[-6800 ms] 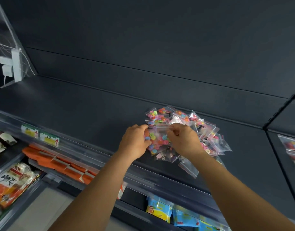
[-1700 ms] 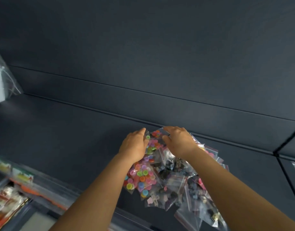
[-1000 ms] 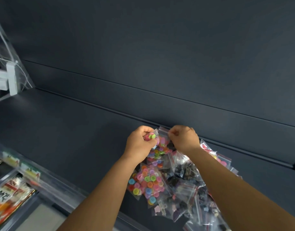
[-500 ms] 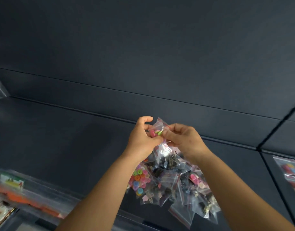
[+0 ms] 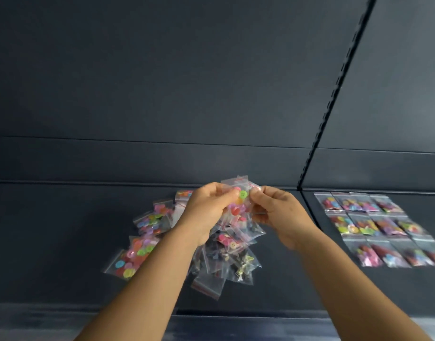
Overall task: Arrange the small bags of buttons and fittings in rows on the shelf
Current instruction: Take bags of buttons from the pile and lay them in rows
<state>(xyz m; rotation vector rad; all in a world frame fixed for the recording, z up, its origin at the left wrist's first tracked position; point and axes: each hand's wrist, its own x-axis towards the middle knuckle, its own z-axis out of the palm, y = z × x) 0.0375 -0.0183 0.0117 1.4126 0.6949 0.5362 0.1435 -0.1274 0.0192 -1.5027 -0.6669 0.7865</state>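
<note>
A small clear bag of coloured buttons (image 5: 241, 196) is lifted above the dark shelf (image 5: 63, 230), pinched between my left hand (image 5: 206, 207) and my right hand (image 5: 278, 212) at its two sides. Under my hands lies a loose pile of small bags (image 5: 226, 257), some with bright buttons, some with dark metal fittings. More button bags (image 5: 135, 254) spread out to the pile's left. On the neighbouring shelf section to the right, several bags lie in neat rows (image 5: 373, 225).
A slotted upright (image 5: 334, 94) divides the dark back panel and meets the shelf between the pile and the rows. The shelf's front rail (image 5: 211, 323) runs along the bottom of the view.
My view has swung right, bringing the arranged rows into sight. Both hands lifted one button bag up out of the pile and still hold it between them.
</note>
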